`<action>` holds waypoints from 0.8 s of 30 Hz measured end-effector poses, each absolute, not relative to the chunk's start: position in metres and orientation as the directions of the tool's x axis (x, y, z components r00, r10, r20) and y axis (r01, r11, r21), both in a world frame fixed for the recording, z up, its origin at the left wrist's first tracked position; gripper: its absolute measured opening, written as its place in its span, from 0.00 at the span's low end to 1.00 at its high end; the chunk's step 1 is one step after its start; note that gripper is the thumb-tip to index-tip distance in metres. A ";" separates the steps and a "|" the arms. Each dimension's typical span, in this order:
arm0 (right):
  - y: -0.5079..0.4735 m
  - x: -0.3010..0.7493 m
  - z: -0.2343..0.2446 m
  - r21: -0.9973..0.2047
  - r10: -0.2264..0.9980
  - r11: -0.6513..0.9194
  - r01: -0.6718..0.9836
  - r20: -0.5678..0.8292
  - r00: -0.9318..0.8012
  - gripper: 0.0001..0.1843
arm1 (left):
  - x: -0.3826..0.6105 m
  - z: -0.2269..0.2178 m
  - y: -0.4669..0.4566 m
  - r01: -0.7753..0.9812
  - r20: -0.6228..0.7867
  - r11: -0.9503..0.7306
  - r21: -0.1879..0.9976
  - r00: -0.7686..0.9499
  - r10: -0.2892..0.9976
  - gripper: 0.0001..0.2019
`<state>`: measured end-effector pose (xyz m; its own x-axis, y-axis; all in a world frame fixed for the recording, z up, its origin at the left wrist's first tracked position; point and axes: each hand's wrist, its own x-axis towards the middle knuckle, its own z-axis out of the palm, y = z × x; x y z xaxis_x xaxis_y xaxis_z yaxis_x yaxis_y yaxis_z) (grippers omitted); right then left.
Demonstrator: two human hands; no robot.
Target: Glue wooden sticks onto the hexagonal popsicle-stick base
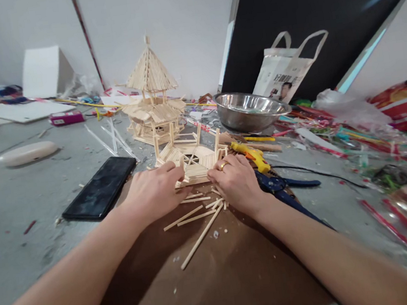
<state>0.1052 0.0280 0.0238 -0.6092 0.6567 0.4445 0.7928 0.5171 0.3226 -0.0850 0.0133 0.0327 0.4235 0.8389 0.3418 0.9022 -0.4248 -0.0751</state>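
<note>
A low, many-sided model base (pixel 196 171) built of thin wooden sticks, with short upright posts, stands on the brown board (pixel 220 280). My left hand (pixel 158 188) grips its near left side, fingers bent and fingertips partly hidden. On the near right side my right hand (pixel 236 180), wearing a ring, has its fingers closed around the edge. Several loose wooden sticks (pixel 196 217) lie on the board just in front of the base. Behind it rises a stick pavilion (pixel 151 72) with a pointed roof. A yellow glue gun (pixel 252 157) and blue-handled pliers (pixel 277 183) lie beside my right hand.
A black phone (pixel 99 188) lies to the left, near a white oval case (pixel 28 153) and a purple box (pixel 66 118). A metal bowl (pixel 252 111) and white bag (pixel 286 69) stand behind at right. Colourful scraps (pixel 367 141) cover the right side.
</note>
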 end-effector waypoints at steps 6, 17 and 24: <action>0.025 0.103 0.024 0.294 0.670 0.505 0.812 0.459 -0.583 0.08 | -0.062 0.047 0.004 0.814 0.404 -0.550 -0.187 0.574 0.712 0.12; 0.026 0.132 0.045 0.028 0.678 0.557 0.830 0.562 -0.473 0.12 | -0.030 0.059 0.022 0.763 0.335 -0.578 -0.289 0.647 0.685 0.10; 0.032 0.148 0.042 -0.043 0.780 0.487 0.872 0.471 -0.413 0.09 | -0.016 0.049 0.035 0.753 0.326 -0.586 -0.298 0.658 0.679 0.08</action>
<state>0.1480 0.0320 0.0425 -0.4125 0.7798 0.4709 0.8721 0.4874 -0.0431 -0.0156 0.0349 0.0490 0.6577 0.6790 0.3262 0.7532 -0.5862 -0.2984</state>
